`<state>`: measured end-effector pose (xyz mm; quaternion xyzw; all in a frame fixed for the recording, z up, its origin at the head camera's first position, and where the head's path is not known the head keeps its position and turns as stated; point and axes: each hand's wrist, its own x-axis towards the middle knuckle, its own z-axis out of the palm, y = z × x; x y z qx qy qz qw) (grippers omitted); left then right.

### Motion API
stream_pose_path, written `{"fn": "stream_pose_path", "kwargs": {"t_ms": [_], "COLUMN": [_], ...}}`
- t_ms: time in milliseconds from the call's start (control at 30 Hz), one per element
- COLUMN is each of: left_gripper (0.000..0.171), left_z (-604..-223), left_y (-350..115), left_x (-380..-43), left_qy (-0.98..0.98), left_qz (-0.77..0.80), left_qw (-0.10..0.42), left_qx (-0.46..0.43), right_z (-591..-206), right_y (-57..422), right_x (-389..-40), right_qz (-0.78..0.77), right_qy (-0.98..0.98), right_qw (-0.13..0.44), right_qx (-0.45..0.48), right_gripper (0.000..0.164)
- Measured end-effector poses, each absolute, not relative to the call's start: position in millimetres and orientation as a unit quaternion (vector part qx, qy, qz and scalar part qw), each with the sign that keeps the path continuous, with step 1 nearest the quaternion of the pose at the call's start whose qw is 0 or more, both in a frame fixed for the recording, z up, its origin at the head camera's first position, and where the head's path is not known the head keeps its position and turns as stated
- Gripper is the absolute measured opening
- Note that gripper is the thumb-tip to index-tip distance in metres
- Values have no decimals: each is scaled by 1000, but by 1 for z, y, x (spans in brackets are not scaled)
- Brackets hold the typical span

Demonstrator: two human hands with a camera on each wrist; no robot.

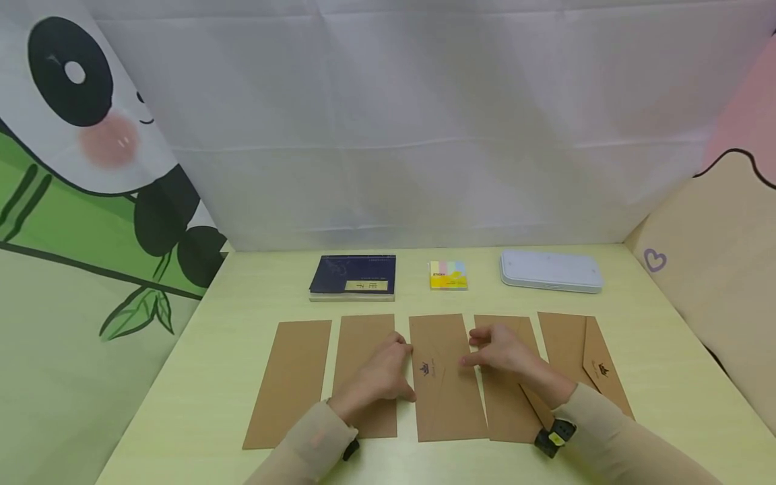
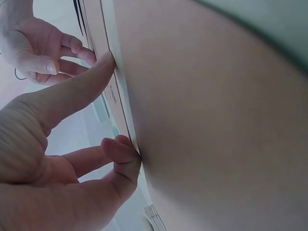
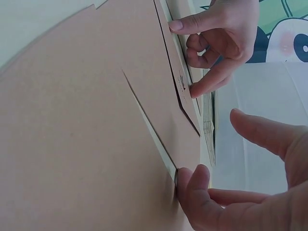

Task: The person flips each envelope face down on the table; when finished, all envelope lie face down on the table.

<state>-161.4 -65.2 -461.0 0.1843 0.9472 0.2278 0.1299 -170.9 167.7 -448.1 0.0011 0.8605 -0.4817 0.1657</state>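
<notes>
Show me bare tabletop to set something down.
Bare: left of the leftmost envelope, right of the rightmost envelope and the pale case, plus smaller gaps between the notebook, sticky notes and pale case. Crowded: the envelope row, with narrow strips between envelopes and the left hand and right hand at its middle.

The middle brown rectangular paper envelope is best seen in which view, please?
The head view, because the middle brown rectangular paper envelope lies almost fully visible there. The left wrist view shows a thin slanted strip; the right wrist view, a larger slanted part.
</notes>
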Motion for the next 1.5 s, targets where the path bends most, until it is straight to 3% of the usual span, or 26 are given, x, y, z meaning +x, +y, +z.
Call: {"fn": "stream_pose_path", "kwargs": {"t_ms": [800,1267,1500], "left_gripper": [76,73,73], "left_z": [-450,-449,-451], "left_y": [-62,-64,-64], "left_x": [-158,-159,-163], "left_qy": [957,959,959], "left_qz": [166,141,159], "left_qw": [123,108,111], "left_qx": [203,222,207], "right_z": [-443,-443,-446], "right_y": [176,185,189], "right_x": [-169,-170,-170], "right_qz": [-532,-590,-636], "right_qy": [823,782,735], "right_qw": [201,193,216], "right_qx": [-15,-65,-88], "right_gripper": [69,49,46]}}
